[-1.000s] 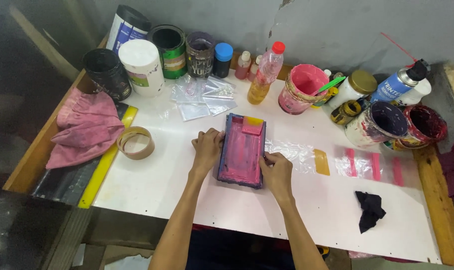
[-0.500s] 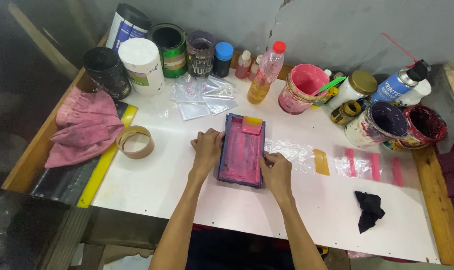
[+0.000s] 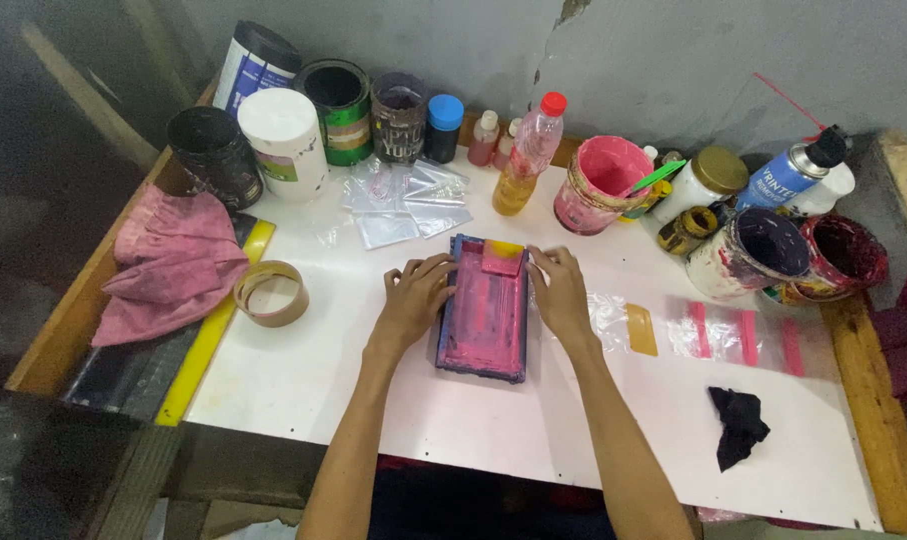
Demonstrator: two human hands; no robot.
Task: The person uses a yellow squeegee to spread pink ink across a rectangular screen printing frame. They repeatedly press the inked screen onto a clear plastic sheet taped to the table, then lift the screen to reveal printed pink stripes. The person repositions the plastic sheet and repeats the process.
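The printing frame [image 3: 483, 310], a small blue-edged rectangle smeared with pink ink, lies flat on the white tabletop [image 3: 303, 370] at the centre of the picture, its long axis running from the lower edge up toward the row of pots, with a small pink squeegee [image 3: 502, 257] lying across its upper end. It sits between the two hands: the left hand [image 3: 414, 297] presses on its left rim with fingers spread and curled over the upper corner, and the right hand [image 3: 561, 292] rests likewise against its right rim, neither closed around it. A roll of tape [image 3: 270, 293] lies well to the left, and a black rag [image 3: 739, 425] lies at the lower right.
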